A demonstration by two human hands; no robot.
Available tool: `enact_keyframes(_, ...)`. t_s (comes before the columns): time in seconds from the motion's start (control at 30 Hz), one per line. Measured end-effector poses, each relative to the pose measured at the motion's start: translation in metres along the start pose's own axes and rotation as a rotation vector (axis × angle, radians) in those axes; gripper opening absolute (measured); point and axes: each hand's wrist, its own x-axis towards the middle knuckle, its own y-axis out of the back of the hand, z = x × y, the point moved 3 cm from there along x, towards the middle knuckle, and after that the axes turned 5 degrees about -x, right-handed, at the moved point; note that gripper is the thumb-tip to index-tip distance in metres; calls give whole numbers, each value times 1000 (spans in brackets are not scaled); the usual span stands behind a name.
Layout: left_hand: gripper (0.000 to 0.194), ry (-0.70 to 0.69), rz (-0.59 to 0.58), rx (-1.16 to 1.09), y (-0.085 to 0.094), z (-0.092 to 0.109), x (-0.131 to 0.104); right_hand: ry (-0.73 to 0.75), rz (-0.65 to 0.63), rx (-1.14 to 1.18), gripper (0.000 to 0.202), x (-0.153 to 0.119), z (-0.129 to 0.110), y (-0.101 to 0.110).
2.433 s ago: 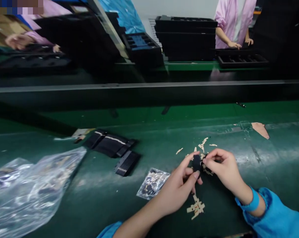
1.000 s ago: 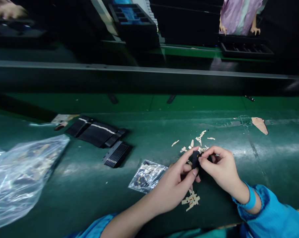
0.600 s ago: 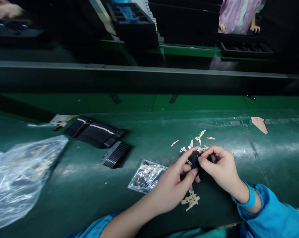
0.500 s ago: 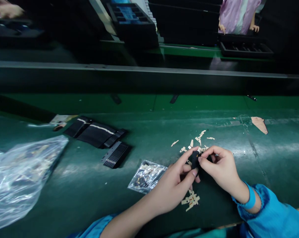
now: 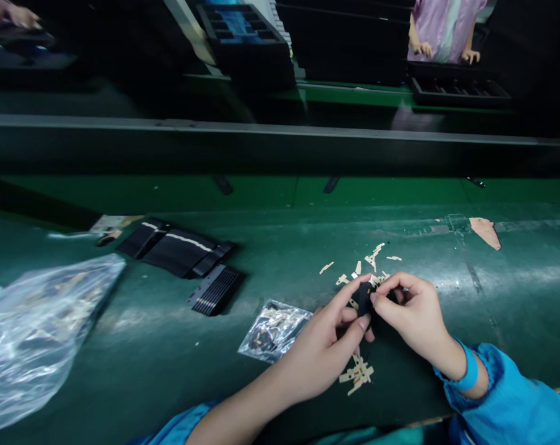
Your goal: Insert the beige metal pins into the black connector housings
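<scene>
A small flat black plastic piece (image 5: pixel 364 300) is gripped upright between the thumb and fingers of my left hand (image 5: pixel 329 343). My right hand (image 5: pixel 412 315) is pinched at that piece's right edge; whatever lies between its thumb and fingertip is hidden or too small to name. Cream-coloured flat pieces (image 5: pixel 373 258) lie scattered on the green table just beyond my hands. A small heap of similar cream pieces (image 5: pixel 358 374) sits below them. Beside my left forearm rests a small clear plastic bag (image 5: pixel 275 330) with small parts inside.
Stacked black strips (image 5: pixel 173 248) and a ribbed black stack (image 5: pixel 216 290) lie left of centre. A large clear bag (image 5: pixel 43 334) covers the far left. A ledge (image 5: pixel 280 133) crosses behind. Beyond it, a person in a pink garment (image 5: pixel 444 28) is near a black tray (image 5: pixel 460 86).
My hands stay nearly in place around the black piece. Across the ledge, the hands of the person in pink have shifted slightly. The view has moved a little.
</scene>
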Motion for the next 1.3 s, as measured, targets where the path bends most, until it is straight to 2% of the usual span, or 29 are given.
enact_keyframes(0.83, 67, -17, 3, -15, 2, 0, 2, -5, -19, -12, 5, 0, -3, 0)
enact_keyframes(1.07, 68, 5, -11, -37, 2, 2, -1, -40, -50, 25, 7, 0, -3, 0)
enact_keyframes(1.3, 67, 9, 8, -58, 5, 3, -1, -11, -94, -31, 11, 1, -3, 0)
